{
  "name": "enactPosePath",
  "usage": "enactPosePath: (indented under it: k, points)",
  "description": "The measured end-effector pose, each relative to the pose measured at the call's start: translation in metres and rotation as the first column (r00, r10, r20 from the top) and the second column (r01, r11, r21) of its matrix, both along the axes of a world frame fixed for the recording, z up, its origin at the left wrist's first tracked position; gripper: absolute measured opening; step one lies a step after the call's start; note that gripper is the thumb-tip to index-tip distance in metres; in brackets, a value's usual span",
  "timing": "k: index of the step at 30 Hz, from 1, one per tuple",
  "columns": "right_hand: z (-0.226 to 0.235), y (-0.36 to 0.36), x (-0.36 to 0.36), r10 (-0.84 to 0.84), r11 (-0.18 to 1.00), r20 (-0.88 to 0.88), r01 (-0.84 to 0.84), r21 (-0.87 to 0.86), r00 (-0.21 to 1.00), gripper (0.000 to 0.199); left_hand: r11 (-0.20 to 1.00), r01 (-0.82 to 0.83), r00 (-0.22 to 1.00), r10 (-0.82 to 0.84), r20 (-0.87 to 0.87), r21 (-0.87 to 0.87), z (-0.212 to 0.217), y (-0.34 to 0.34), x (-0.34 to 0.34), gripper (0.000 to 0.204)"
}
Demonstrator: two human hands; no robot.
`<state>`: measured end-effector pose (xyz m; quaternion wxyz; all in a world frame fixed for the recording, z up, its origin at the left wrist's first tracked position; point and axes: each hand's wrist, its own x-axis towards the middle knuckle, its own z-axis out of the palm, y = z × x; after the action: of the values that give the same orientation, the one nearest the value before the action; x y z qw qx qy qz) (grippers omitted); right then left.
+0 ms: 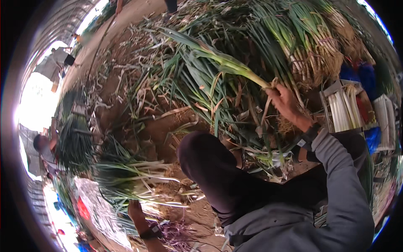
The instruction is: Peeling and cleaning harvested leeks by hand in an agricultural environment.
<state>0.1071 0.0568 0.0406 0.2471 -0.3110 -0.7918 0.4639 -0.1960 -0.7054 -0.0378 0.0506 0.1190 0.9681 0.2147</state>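
Note:
My right hand (282, 101) is closed around the root end of a thick green onion (235, 66), whose leaves point up and left over a heap. Beneath it lies that large heap of green onions (195, 86), leaves tangled and partly dry. At lower left, my left hand (135, 211) is at the near edge of a second pile of green onions (126, 172), with white stems and roots toward my knee. Its fingertips are among the leaves, so I cannot see whether they grip anything.
Tied bundles of green onions (312, 40) lie at the upper right, roots toward me. A crate (325, 103) of trimmed white stems stands at right. Purple strips (178, 237) lie near my left wrist. A person (44, 145) is at far left. Loose leaves cover the soil (157, 134).

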Motion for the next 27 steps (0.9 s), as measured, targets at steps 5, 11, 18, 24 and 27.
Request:
enactPosePath:
  k: [5,11,18,24,27]
  points:
    - [0.038,-0.029,0.007,-0.008,0.999,-0.117,0.014,0.051,0.993,0.025,0.386,-0.213,0.888,-0.308,0.343,0.897,0.171,0.377,-0.006,0.035]
    - [0.047,-0.055,0.014,0.028,0.999,-0.297,-0.037,-0.023,0.954,0.03,0.268,-0.11,0.581,-0.764,0.281,0.957,0.202,0.609,0.053,0.047]
    - [0.021,-0.036,0.02,0.077,0.958,-0.248,-0.141,-0.248,0.966,0.036,0.006,-0.283,0.397,-0.91,0.122,0.959,0.173,0.679,0.09,0.039]
    - [0.056,0.0,-0.033,0.045,0.984,-0.193,-0.077,-0.162,0.98,0.032,0.048,-0.242,0.352,-0.927,0.134,0.969,0.157,0.703,0.097,0.041]
    - [0.056,0.005,-0.036,0.013,0.996,-0.276,-0.035,-0.077,0.961,0.019,-0.06,-0.275,0.286,-0.958,0.022,0.96,0.158,0.705,0.084,0.036]
